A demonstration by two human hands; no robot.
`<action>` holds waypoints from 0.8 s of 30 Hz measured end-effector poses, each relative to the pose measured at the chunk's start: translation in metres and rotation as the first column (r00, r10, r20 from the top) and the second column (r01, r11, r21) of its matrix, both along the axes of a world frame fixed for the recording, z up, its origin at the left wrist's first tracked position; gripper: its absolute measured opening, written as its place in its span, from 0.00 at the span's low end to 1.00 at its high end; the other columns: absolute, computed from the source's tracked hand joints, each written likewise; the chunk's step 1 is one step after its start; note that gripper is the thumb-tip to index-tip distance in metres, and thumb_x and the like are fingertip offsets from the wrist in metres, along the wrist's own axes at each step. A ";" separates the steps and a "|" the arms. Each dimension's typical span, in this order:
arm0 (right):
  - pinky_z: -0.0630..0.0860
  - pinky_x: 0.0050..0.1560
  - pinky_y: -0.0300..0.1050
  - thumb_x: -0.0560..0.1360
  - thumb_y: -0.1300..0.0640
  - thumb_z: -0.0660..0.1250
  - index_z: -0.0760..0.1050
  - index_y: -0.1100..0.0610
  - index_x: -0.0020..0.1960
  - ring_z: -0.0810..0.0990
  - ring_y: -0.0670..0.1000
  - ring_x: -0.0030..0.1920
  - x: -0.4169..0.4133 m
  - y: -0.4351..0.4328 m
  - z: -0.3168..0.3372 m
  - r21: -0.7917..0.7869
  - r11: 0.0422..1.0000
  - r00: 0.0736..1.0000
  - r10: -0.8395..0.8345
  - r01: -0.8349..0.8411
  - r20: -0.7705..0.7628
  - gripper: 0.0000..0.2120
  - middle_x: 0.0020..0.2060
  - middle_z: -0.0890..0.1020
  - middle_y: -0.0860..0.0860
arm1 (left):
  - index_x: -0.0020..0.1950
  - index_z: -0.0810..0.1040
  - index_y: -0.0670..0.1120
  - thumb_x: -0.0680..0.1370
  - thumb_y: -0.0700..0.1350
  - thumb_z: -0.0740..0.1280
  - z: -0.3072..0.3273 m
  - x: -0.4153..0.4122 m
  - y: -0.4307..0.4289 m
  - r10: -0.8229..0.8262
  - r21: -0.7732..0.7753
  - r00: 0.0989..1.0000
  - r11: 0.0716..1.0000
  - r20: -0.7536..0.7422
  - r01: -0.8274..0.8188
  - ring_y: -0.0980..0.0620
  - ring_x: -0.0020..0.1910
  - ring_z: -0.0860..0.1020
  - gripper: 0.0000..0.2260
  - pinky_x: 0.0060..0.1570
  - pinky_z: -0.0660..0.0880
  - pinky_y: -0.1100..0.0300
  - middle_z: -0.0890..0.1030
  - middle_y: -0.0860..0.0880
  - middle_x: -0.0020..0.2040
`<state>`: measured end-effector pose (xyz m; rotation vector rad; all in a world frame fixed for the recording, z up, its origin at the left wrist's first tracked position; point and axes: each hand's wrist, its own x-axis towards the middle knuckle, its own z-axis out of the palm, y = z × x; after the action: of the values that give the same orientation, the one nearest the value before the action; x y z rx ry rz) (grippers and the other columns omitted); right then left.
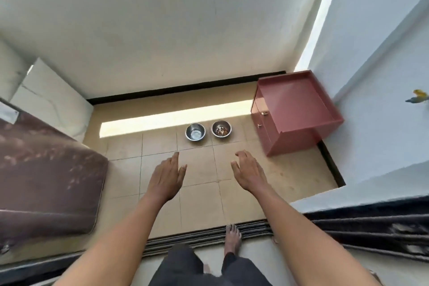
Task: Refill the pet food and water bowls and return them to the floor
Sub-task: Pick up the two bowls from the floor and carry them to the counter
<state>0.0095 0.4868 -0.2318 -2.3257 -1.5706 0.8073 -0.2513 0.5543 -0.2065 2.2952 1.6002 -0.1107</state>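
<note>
Two steel bowls stand side by side on the tiled floor point(204, 183) near the far wall. The left bowl point(195, 131) looks shiny inside, with what may be water. The right bowl point(221, 128) holds brown and pale kibble. My left hand point(167, 176) and my right hand point(249, 170) are stretched out in front of me, well above the floor and nearer to me than the bowls. Both hands hold nothing, with fingers apart.
A pink cabinet point(294, 111) stands right of the bowls against the wall. A brown mattress point(44, 181) lies at the left. A dark striped mat point(209, 235) runs across the doorway under my bare foot point(232, 239). A band of sunlight crosses the floor behind the bowls.
</note>
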 end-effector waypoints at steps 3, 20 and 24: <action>0.71 0.71 0.53 0.85 0.52 0.62 0.72 0.59 0.74 0.76 0.60 0.71 0.011 0.047 -0.004 -0.028 1.000 1.000 -0.011 0.011 -0.022 0.20 0.73 0.76 0.56 | 0.82 0.60 0.40 0.87 0.54 0.54 0.000 -0.001 0.031 0.069 -0.034 0.998 0.997 0.008 -0.069 0.39 0.67 0.76 0.27 0.66 0.71 0.47 0.76 0.40 0.72; 0.72 0.71 0.56 0.83 0.51 0.64 0.72 0.59 0.72 0.75 0.61 0.71 0.038 0.283 -0.124 -0.337 0.934 0.978 -0.167 0.118 -0.122 0.21 0.70 0.77 0.59 | 0.80 0.64 0.43 0.86 0.55 0.54 -0.130 0.033 0.308 0.069 -0.342 0.998 0.937 -0.005 -0.067 0.38 0.68 0.76 0.25 0.65 0.71 0.45 0.78 0.39 0.70; 0.71 0.71 0.54 0.83 0.50 0.64 0.73 0.58 0.72 0.75 0.59 0.72 0.054 0.335 -0.194 -0.412 0.893 0.950 -0.269 0.184 -0.159 0.20 0.71 0.77 0.57 | 0.78 0.65 0.43 0.86 0.54 0.55 -0.212 0.056 0.351 0.142 -0.458 0.990 0.880 -0.003 -0.128 0.37 0.66 0.77 0.24 0.61 0.73 0.45 0.81 0.39 0.65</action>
<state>0.0636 0.8216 -0.4258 -2.5187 -1.0977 1.3620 -0.1948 0.9053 -0.4184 1.8110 1.5179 -0.3755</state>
